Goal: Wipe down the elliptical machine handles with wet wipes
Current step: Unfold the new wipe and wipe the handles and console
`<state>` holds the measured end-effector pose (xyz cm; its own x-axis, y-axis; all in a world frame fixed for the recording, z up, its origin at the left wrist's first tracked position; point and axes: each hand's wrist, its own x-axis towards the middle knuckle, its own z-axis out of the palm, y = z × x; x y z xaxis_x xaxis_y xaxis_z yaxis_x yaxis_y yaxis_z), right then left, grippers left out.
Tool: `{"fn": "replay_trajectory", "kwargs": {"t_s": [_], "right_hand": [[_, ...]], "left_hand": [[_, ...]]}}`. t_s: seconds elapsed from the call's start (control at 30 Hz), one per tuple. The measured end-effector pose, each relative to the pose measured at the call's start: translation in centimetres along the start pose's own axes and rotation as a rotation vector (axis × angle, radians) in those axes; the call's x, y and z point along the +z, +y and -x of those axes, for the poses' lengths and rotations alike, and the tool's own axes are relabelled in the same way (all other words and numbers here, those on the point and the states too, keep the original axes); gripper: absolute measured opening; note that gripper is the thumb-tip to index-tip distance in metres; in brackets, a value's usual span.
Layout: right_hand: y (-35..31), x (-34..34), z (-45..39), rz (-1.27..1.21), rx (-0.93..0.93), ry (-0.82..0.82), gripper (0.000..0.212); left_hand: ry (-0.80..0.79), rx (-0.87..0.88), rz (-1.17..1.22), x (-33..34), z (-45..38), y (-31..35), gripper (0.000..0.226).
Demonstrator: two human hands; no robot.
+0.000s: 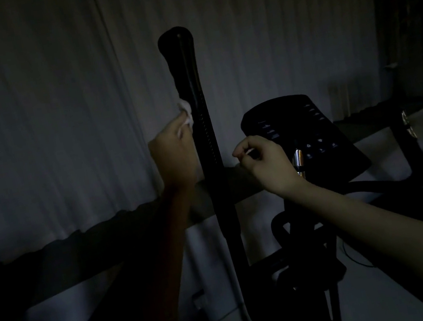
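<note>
Right hand (264,163) loosely curled, pinching something small and pale, unidentifiable. Left hand (174,157) clutching white wet wipe (184,108) against upright black handle (195,101)

I've got the handle (197,111) standing upright dead centre, curtain (42,119) hanging behind it across the whole back. Left hand (173,158) is up against the handle's left side, w/ the wet wipe (184,108) bunched at its fingertips, touching the handle just above the hand. Right hand (264,162) sits to the right of the handle, apart from it, lower than the wipe. Console (311,140) is right behind that hand, further right. A ledge (109,229) runs across behind the handle, under the curtain's hem. Far right edge: more equipment, too dim to tell.
</note>
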<state>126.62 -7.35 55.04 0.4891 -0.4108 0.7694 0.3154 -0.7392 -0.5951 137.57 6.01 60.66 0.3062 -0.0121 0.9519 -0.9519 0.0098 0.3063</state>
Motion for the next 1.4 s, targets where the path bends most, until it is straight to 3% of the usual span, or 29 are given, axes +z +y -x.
{"fn": "replay_trajectory", "kwargs": {"t_s": [0.1,0.17,0.23,0.37,0.5,0.63,0.7,0.77,0.83,0.97,1.1,1.17,1.2,1.33,1.4], "right_hand": [[0.8,-0.1,0.7,0.004,0.012,0.019,0.024],[1.5,-0.3,1.2,0.014,0.036,0.021,0.026],[2.0,-0.3,1.5,0.021,0.055,0.004,0.025],[1.8,0.0,1.4,0.018,0.063,-0.008,0.023],[1.7,0.1,1.3,-0.022,0.071,0.006,0.025],[2.7,0.5,3.1,-0.017,0.069,-0.023,0.029],[3.4,0.8,3.9,-0.022,0.080,-0.053,0.028],[3.8,1.0,4.2,-0.019,0.096,-0.083,0.026],[3.7,1.2,4.0,-0.023,0.100,-0.082,0.027],[2.8,1.0,3.6,-0.039,0.089,-0.047,0.027],[3.5,0.5,4.6,-0.044,0.116,-0.055,0.025],[4.0,0.4,5.2,-0.032,0.138,-0.080,0.024],[4.2,0.3,5.4,-0.027,0.146,-0.086,0.023],[3.8,-0.1,4.8,-0.052,0.152,-0.081,0.026],[3.2,-0.3,4.3,-0.054,0.132,-0.060,0.027]], "left_hand": [[-0.124,0.042,-0.211,-0.4,6.7,-1.6,0.016],[-0.106,0.128,-0.384,-1.2,11.5,-2.7,0.031],[-0.151,-0.016,-0.381,-1.9,13.6,-2.4,0.043],[-0.099,-0.111,-0.296,-2.0,8.9,-0.8,0.019],[-0.050,-0.169,-0.173,-1.0,6.2,0.7,0.022],[-0.210,0.006,-0.440,-2.7,14.5,-0.7,0.033],[-0.345,-0.117,-0.414,-3.9,17.6,-1.6,0.015],[-0.382,-0.233,-0.380,-3.8,17.3,-2.6,0.016],[-0.344,-0.297,-0.357,-3.1,14.6,-2.4,0.022],[-0.141,-0.245,-0.274,-1.4,9.6,-0.3,0.021],[-0.235,-0.215,-0.279,-1.7,13.9,-1.8,0.025],[-0.298,-0.116,-0.386,-2.6,15.8,-2.9,0.025],[-0.328,-0.183,-0.368,-2.8,15.7,-2.4,0.023],[-0.083,-0.247,-0.107,-1.6,10.9,-0.1,0.020],[-0.037,-0.142,-0.117,-0.9,9.0,0.2,0.017]]}}
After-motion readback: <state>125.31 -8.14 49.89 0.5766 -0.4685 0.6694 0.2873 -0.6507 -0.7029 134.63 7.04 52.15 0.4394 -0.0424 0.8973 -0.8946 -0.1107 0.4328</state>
